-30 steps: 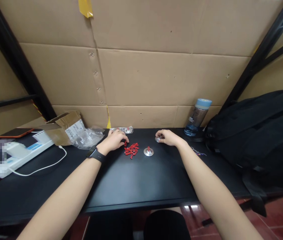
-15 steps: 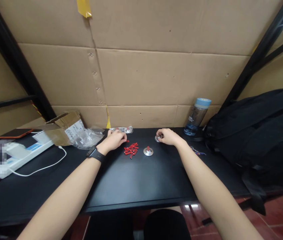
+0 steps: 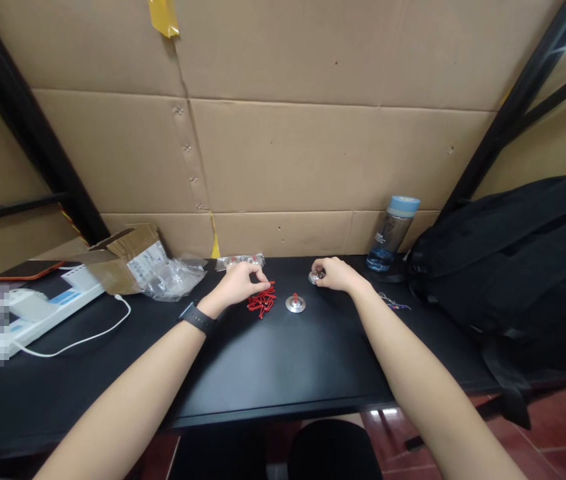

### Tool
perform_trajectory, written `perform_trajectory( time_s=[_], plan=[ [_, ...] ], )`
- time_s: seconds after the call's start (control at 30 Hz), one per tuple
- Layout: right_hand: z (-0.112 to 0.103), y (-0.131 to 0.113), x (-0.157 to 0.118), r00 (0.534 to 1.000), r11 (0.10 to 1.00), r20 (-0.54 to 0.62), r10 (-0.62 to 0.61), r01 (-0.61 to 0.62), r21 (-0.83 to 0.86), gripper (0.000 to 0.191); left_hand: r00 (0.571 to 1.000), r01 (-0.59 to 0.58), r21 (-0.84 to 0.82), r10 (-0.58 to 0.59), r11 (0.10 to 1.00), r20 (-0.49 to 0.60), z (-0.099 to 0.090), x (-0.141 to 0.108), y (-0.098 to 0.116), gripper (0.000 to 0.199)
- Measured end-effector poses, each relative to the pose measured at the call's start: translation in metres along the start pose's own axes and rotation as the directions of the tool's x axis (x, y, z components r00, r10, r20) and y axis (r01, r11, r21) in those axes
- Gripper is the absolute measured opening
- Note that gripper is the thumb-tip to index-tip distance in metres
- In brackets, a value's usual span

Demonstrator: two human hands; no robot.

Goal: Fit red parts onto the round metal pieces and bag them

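Head view: we note our left hand point(image 3: 239, 283) has shifted right, pinching a red loop point(image 3: 272, 283), now closer to the metal disc point(image 3: 313, 277) our right hand point(image 3: 337, 274) grips.

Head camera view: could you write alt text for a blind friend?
A person's left hand pinches a red cord over a pile of others on a black table; the right hand grips a metal disc. A second disc with a red loop lies between them.
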State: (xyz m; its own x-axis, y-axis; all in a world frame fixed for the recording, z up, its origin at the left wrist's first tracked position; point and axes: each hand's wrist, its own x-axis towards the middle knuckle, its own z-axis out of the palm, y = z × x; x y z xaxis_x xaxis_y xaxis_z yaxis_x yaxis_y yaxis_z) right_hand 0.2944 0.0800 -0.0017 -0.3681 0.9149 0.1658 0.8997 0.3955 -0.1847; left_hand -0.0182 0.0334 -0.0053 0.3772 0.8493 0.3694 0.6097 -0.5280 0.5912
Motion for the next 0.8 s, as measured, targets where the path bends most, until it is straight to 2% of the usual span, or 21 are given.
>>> perform_trajectory(
  time_s=[0.17,0.37,0.5,0.57,0.67,0.8],
  plan=[
    [-0.001,0.000,-0.001,1.000,1.000,0.011,-0.015,0.015,-0.005,0.028,1.000,0.001,0.032,-0.001,0.999,-0.018,0.004,-0.001,0.009,0.013],
    [-0.003,0.001,-0.002,1.000,1.000,-0.001,-0.001,0.001,0.013,0.029,0.997,-0.043,0.256,0.058,0.966,-0.051,0.008,-0.003,0.017,0.011],
    [-0.007,-0.004,-0.003,0.998,0.999,-0.060,0.009,-0.006,0.046,0.031,0.992,-0.052,0.318,0.085,0.947,-0.089,0.012,-0.005,0.019,0.013],
    [-0.008,-0.012,-0.004,0.995,0.990,-0.101,-0.020,0.034,0.136,0.029,0.990,-0.068,0.324,0.105,0.943,-0.097,0.014,-0.005,0.020,0.014],
    [-0.009,-0.034,-0.005,0.976,0.916,-0.176,-0.130,0.186,0.356,0.030,0.983,-0.093,0.323,0.138,0.942,-0.118,0.014,-0.005,0.023,0.015],
    [-0.005,-0.069,-0.011,0.926,0.703,-0.317,-0.207,0.366,0.610,0.042,0.973,-0.112,0.318,0.169,0.942,-0.158,0.015,-0.006,0.030,0.019]
  ],
)
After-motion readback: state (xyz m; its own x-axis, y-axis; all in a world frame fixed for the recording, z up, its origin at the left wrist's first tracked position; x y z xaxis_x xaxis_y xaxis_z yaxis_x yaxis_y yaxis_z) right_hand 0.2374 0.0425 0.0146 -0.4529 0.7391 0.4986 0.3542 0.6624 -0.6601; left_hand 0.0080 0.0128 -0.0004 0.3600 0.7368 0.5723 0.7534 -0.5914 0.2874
